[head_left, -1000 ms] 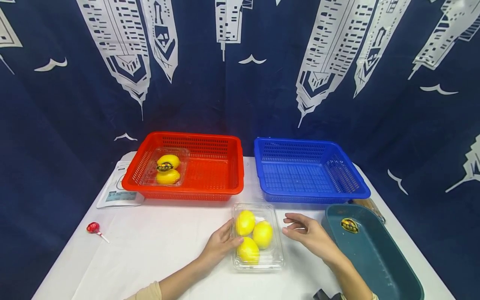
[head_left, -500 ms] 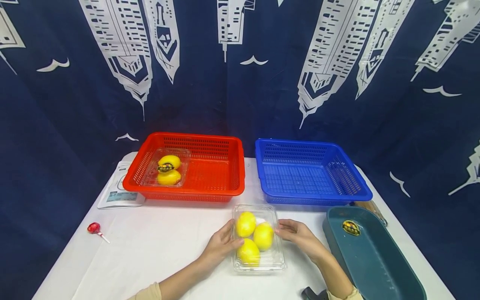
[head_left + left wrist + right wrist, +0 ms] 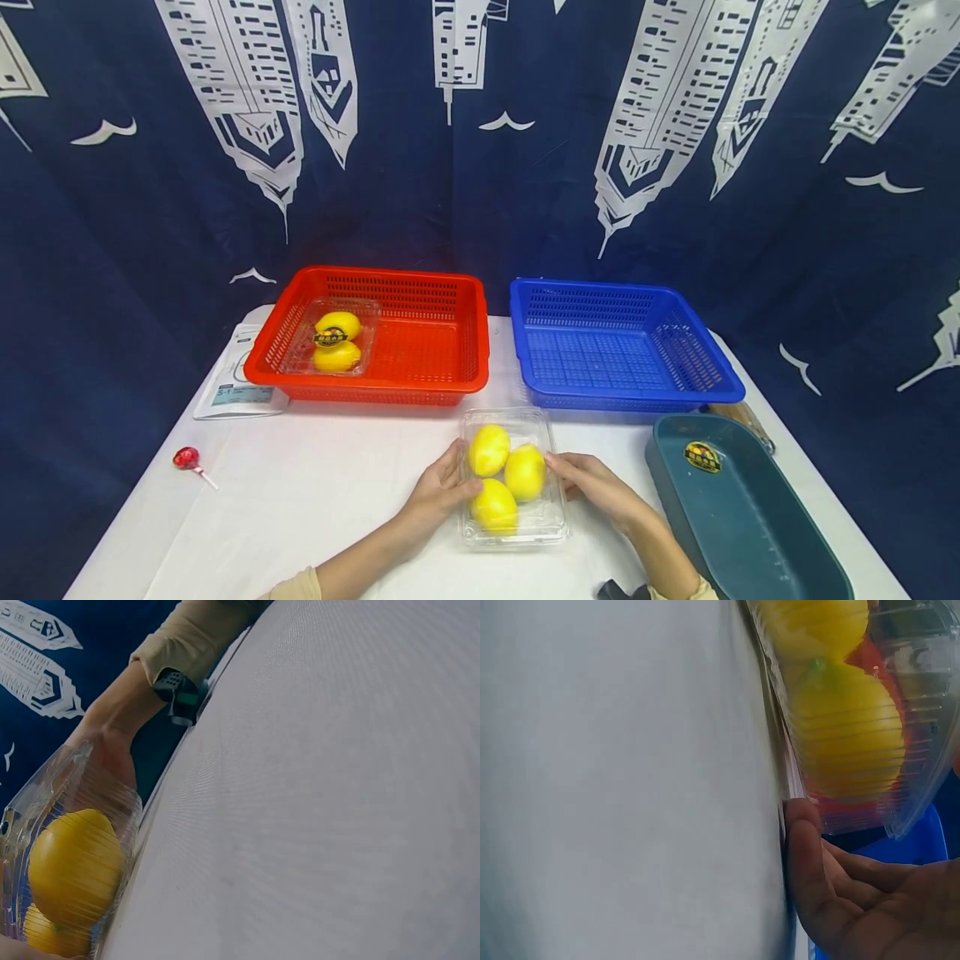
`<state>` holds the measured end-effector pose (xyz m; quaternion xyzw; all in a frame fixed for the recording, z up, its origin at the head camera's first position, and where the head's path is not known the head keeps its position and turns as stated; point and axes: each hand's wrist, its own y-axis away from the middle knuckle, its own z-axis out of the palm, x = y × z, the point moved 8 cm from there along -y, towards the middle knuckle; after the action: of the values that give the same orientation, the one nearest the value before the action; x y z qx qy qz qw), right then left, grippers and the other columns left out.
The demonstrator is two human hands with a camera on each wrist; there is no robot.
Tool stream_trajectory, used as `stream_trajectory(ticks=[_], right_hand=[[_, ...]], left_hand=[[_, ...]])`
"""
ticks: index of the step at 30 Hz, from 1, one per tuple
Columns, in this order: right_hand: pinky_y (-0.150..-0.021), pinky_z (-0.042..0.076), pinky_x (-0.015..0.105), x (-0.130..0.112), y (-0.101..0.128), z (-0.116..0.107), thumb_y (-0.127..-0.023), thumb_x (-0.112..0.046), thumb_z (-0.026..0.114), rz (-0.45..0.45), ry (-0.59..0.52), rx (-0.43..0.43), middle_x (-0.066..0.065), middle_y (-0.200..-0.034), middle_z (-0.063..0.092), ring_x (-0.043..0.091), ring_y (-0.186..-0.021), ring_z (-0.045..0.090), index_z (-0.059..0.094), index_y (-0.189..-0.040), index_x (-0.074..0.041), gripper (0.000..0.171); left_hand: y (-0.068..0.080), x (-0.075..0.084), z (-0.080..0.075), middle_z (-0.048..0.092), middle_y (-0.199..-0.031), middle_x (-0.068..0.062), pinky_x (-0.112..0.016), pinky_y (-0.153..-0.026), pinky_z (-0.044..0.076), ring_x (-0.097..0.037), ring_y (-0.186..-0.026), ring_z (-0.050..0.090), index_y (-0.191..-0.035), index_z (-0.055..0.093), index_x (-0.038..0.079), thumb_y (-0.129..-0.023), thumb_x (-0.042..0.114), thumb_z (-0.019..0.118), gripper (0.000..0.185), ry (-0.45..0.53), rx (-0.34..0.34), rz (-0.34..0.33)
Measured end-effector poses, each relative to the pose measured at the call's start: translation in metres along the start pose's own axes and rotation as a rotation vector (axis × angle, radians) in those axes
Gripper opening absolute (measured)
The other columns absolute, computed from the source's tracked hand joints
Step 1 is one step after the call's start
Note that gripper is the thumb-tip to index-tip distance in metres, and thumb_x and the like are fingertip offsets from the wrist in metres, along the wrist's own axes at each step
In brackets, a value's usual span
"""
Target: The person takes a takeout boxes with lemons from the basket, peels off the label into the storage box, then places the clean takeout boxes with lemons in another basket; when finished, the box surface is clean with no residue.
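Observation:
A clear plastic clamshell box (image 3: 546,518) stands on the white table with several yellow lemons (image 3: 496,505) inside, three of them plain to see. On its left side, my left hand (image 3: 433,496) grips it, thumb over the top edge. My right hand (image 3: 600,490) holds the opposite side, thumb on the upper edge and fingers lower down the wall. In the right wrist view, fingertips of the right hand (image 3: 870,900) sit at the box's bottom edge, close to the tabletop. The left wrist view shows lemons (image 3: 75,866) through the ribbed plastic.
Behind stand a red basket (image 3: 442,387), holding another clear box of lemons (image 3: 337,357), and a blue basket (image 3: 630,398). A dark green tray (image 3: 757,508) with a black-and-gold sticker (image 3: 702,456) lies right. A red lollipop (image 3: 187,457) and a printed packet (image 3: 238,398) are left.
My right hand has come in leftward from beside the box and taken hold of its right side. The left hand keeps its grip, and the box has shifted slightly left.

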<state>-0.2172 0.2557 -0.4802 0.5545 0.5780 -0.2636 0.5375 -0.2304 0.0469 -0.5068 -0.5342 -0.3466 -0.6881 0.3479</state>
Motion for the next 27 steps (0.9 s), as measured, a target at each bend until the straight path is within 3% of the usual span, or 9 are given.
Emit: stream_trajectory(ticks=[11, 18, 27], right_hand=[[-0.095, 0.05, 0.026, -0.002, 0.002, 0.016, -0.105, -0.034, 0.036, -0.078, -0.132, -0.17, 0.006, -0.115, 0.067, 0.012, -0.102, 0.063, 0.039, -0.137, 0.018, 0.062], [-0.093, 0.05, 0.028, 0.003, 0.001, 0.012, -0.103, -0.03, 0.04, -0.093, -0.132, -0.093, 0.008, -0.119, 0.067, 0.01, -0.103, 0.063, 0.047, -0.135, 0.015, 0.055], [-0.081, 0.057, 0.027, 0.007, 0.0, 0.007, -0.102, -0.027, 0.043, -0.116, -0.148, -0.031, -0.003, -0.094, 0.074, 0.011, -0.085, 0.069, 0.054, -0.123, 0.018, 0.051]], left_hand=[[0.002, -0.001, -0.001, 0.009, -0.161, -0.024, -0.047, -0.121, 0.016, -0.04, -0.149, 0.013, -0.153, 0.013, -0.006, -0.093, 0.024, 0.061, 0.083, -0.003, 0.003, 0.024], [0.002, -0.001, -0.002, 0.013, -0.161, -0.022, -0.051, -0.121, 0.014, -0.04, -0.149, 0.012, -0.153, 0.017, -0.004, -0.095, 0.029, 0.057, 0.077, -0.058, 0.034, 0.03], [0.001, 0.002, 0.0, 0.013, -0.161, -0.022, -0.047, -0.121, 0.017, -0.04, -0.148, 0.016, -0.153, 0.016, -0.005, -0.097, 0.03, 0.055, 0.076, -0.082, 0.021, 0.036]])
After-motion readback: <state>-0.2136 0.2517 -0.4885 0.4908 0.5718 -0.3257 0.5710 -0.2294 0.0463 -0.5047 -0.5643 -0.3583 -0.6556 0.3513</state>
